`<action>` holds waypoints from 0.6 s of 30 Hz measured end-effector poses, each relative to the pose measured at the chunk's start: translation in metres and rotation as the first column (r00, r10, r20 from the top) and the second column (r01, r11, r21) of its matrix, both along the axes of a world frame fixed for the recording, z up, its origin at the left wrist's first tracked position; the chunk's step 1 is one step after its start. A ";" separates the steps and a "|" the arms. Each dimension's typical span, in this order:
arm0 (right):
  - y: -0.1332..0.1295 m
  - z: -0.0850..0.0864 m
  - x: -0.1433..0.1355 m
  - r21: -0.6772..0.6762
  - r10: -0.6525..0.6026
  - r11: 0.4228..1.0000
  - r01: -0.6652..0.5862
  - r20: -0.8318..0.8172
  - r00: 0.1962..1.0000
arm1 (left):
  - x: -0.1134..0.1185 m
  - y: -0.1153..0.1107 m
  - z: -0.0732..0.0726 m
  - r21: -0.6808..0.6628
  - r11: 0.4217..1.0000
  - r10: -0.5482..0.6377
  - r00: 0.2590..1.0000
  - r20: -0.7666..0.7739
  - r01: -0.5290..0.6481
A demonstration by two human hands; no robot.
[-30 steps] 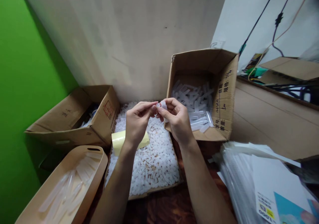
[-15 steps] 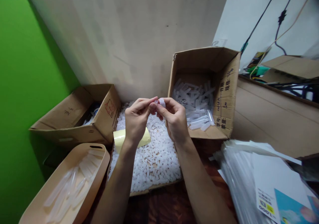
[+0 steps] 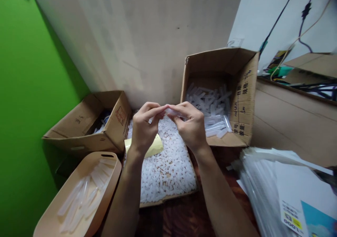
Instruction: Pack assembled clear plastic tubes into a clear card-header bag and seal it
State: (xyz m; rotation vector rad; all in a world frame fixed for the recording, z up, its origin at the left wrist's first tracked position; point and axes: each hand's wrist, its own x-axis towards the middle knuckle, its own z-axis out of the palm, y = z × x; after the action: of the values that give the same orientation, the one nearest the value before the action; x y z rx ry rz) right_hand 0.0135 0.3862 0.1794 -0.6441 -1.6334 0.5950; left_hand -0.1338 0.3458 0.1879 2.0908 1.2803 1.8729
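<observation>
Together, pinched a small clear plastic tube [image 3: 172, 111] between left hand [image 3: 143, 128] and right hand [image 3: 191, 126], above the tray of white caps [image 3: 168, 166]. Likely dropped among those caps if fingertip grip slipped on slick plastic.

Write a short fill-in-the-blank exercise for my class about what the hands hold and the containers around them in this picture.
1. The left hand and right hand together pinch a small clear ____ piece.
2. Below the hands lies a flat box filled with small ____ bits.
3. The wall on the person's left is painted ____.
4. Clear tubes lie in the tan tray and in the upright ____ box.

Missing words: plastic; white; green; cardboard
</observation>
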 end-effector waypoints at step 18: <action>-0.001 0.000 0.016 -0.029 0.131 0.991 -0.128 0.147 0.980 | -0.006 -0.005 0.003 -0.161 0.986 -0.019 0.995 0.094 0.034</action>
State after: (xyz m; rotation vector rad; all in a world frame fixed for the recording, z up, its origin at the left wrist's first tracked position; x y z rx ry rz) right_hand 0.0296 0.3847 0.1795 -0.6118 -1.8212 0.6711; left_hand -0.1397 0.3406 0.1905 1.9090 1.3279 1.7661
